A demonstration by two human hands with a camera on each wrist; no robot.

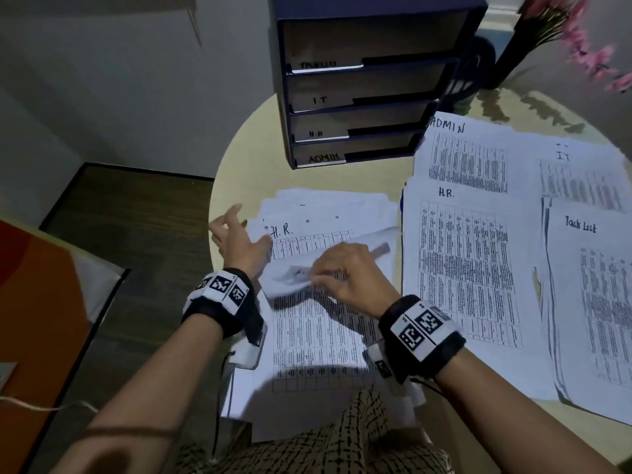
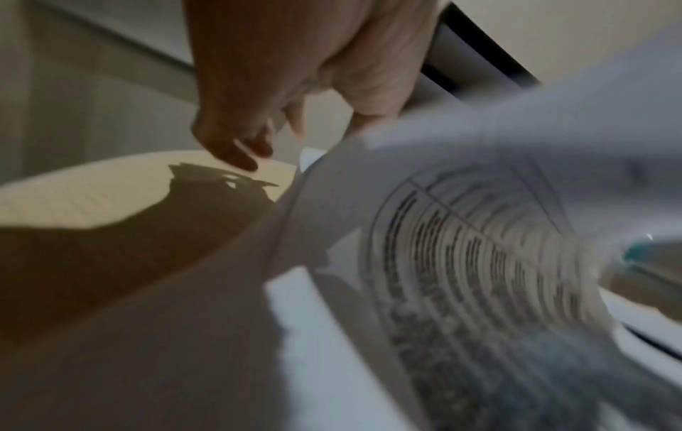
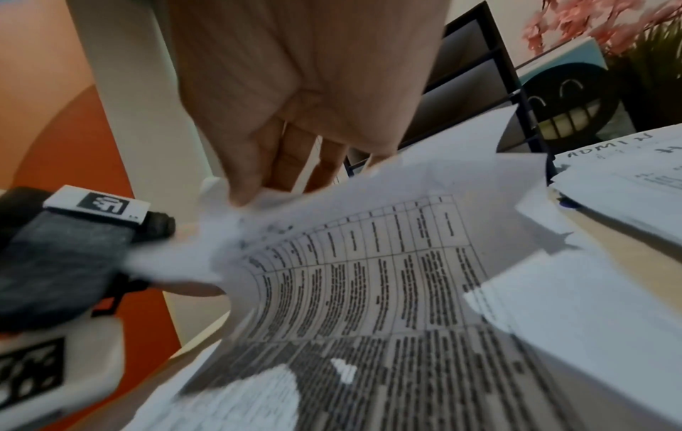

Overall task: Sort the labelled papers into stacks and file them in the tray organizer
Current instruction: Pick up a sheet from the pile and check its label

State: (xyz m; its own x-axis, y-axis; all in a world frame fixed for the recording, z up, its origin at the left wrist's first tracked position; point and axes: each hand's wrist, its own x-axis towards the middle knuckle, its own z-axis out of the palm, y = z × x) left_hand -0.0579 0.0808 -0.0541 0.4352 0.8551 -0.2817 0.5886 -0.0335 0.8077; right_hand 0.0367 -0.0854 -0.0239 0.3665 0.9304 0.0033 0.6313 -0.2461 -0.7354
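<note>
A loose pile of printed papers point(image 1: 318, 336) lies on the round table in front of me. My right hand point(image 1: 316, 275) pinches the pile's top sheet point(image 1: 294, 278) near its upper edge and curls it up off the pile; the right wrist view shows the fingers point(image 3: 254, 180) on the bent sheet point(image 3: 369, 262). Beneath it lies a sheet headed "H.R." point(image 1: 307, 237). My left hand point(image 1: 239, 230) hovers at the pile's left edge, fingers relaxed, thumb at the paper. Stacks marked ADMIN point(image 1: 468, 159), IT point(image 1: 578, 179), H.R. point(image 1: 461, 261) and Task List point(image 1: 595, 302) lie to the right. The dark tray organizer point(image 1: 359, 97) stands behind.
The organizer's trays are labelled Task List, I.T, H.R and ADMIN from top to bottom. Pink flowers in a dark vase point(image 1: 581, 35) and a dark smiling-face object point(image 3: 568, 102) stand at the back right. The table's curved left edge point(image 1: 222, 172) drops to the floor.
</note>
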